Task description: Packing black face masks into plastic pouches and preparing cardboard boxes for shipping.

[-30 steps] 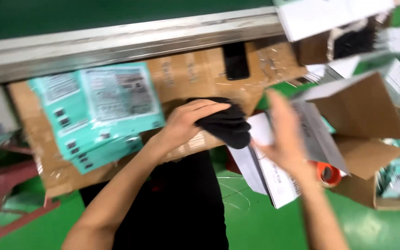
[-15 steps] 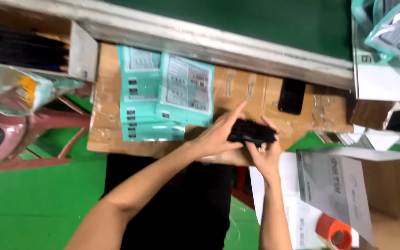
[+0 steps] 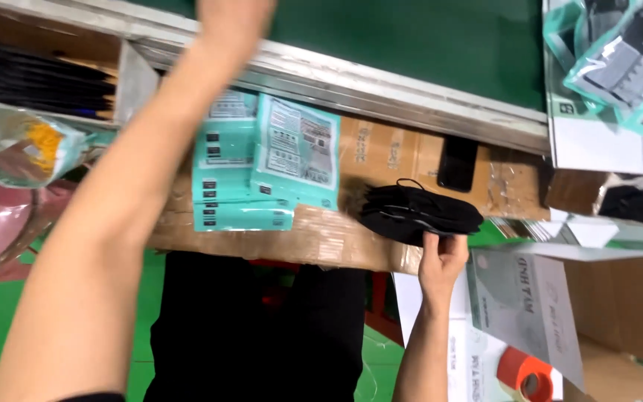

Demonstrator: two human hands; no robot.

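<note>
The left hand (image 3: pixel 234 13) is being raised past the metal rail (image 3: pixel 381 93), its grip cut off by the frame's top edge and impossible to judge. Teal packets (image 3: pixel 266 160) are lying on the cardboard-covered desk (image 3: pixel 321 238). A stack of black masks (image 3: pixel 418 212) is being pinched at the desk's near edge by the right hand (image 3: pixel 440 260), beside an open carton (image 3: pixel 619 298).

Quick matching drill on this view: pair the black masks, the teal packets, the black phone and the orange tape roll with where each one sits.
Things:
1. stack of black masks
2. teal packets
3. black phone
4. orange tape roll

Places:
A. bottom right, by the open box
B. flat on the cardboard, near the metal rail
C. pinched by the right hand
D. overlapping on the cardboard, beside the raised left arm

Pairs: 1-C, 2-D, 3-B, 4-A
</note>
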